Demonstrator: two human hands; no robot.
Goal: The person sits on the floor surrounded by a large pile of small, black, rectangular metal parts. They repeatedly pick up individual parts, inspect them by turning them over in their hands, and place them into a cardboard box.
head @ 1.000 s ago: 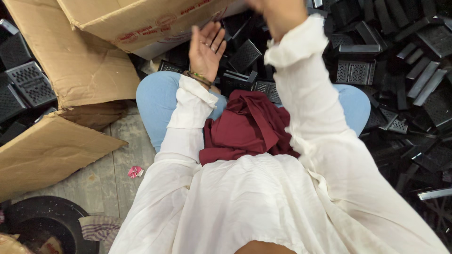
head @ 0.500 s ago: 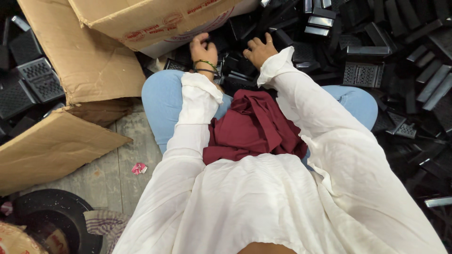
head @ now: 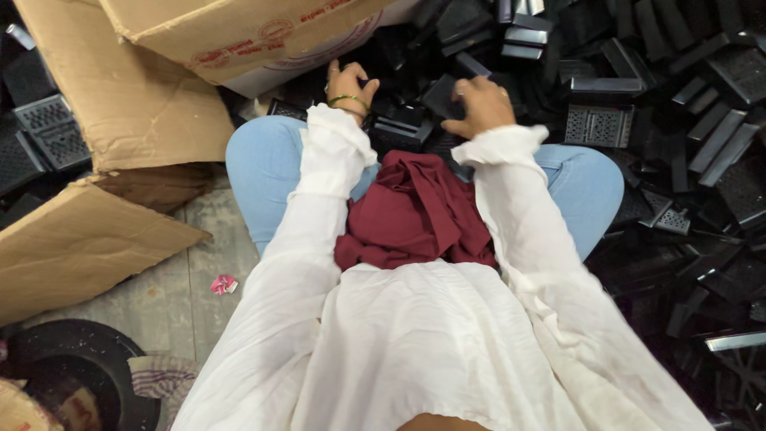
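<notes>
Black plastic part [head: 441, 97]: flat, rectangular, lying on top of the heap in front of the seated person's knees, under the fingers of the right hand [head: 479, 105]. That hand is palm-down, fingers curled over the part's edge; whether it has a firm grip cannot be told.

Left hand [head: 348, 86]: resting on the heap just below the tilted cardboard box [head: 231, 36], fingers bent and loosely gathered, touching dark parts; what it pinches, if anything, cannot be told. A thin green bangle [head: 345, 100] sits at its wrist.

Heap of black plastic parts [head: 678, 120]: grilled and plain pieces, piled loosely, filling the floor ahead and to the person's right. A grilled rectangular piece [head: 597, 125] stands out near the right knee.

Maroon cloth [head: 415, 211]: bunched in the lap, between the two white sleeves [head: 311, 199].

Flattened cardboard sheet [head: 72, 247]: on the floor to the person's left, below the box.

Small pink scrap [head: 223, 284]: on the bare floor [head: 159, 295] beside the left thigh.

Dark round container [head: 88, 375]: lower left corner, partly out of view.
</notes>
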